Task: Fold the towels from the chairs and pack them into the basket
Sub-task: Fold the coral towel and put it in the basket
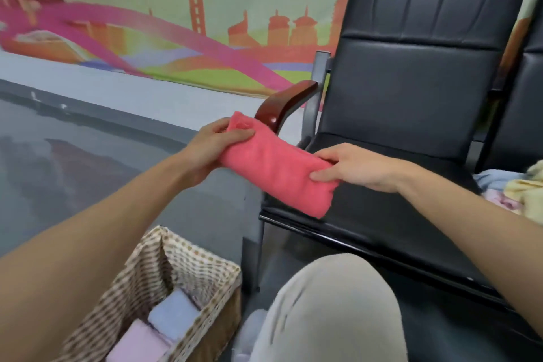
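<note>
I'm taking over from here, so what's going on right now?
A person holds a folded pink towel between both hands, with the left hand gripping one end and the right hand pinching the other. The towel is above the seat of a black chair. The basket on the floor already holds a folded blue towel and a lilac towel. Loose towels lie heaped at the right edge, not yet folded.

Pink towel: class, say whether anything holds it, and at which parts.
Both hands hold the folded pink towel: the left hand grips its far end, and the right hand pinches its near end.
</note>
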Tool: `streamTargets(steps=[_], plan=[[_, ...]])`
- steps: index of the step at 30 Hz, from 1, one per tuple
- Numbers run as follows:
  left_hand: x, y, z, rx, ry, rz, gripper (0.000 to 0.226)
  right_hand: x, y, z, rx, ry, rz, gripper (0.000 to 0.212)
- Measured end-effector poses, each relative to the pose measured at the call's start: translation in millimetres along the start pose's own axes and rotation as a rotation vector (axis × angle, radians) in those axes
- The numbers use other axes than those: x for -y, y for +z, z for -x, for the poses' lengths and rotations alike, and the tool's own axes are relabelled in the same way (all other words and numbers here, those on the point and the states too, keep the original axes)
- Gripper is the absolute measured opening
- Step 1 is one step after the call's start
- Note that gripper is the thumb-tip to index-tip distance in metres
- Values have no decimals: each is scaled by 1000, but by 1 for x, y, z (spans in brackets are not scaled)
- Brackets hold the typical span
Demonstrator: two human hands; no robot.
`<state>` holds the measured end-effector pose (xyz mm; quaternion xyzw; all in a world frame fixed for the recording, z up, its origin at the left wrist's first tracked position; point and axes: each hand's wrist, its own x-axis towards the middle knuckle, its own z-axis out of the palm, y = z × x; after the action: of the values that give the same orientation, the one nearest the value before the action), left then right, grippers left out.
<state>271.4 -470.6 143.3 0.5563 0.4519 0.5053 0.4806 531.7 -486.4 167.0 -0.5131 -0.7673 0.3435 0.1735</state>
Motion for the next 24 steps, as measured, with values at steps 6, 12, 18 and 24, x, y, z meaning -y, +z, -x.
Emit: streamTargets(steps=[6,12,18,24], plan=[[58,-102,63,-416,-170,-25,18,57,113,-55,303,58,-50,16],[160,-172,125,-546,-502,409,46,48,248,-103,485,219,14,22],[262,-202,174,-676,-742,360,38,20,347,-141,692,235,226,15],[352,-211,189,-564,-977,-346,34,-16,450,-163,972,254,448,27]])
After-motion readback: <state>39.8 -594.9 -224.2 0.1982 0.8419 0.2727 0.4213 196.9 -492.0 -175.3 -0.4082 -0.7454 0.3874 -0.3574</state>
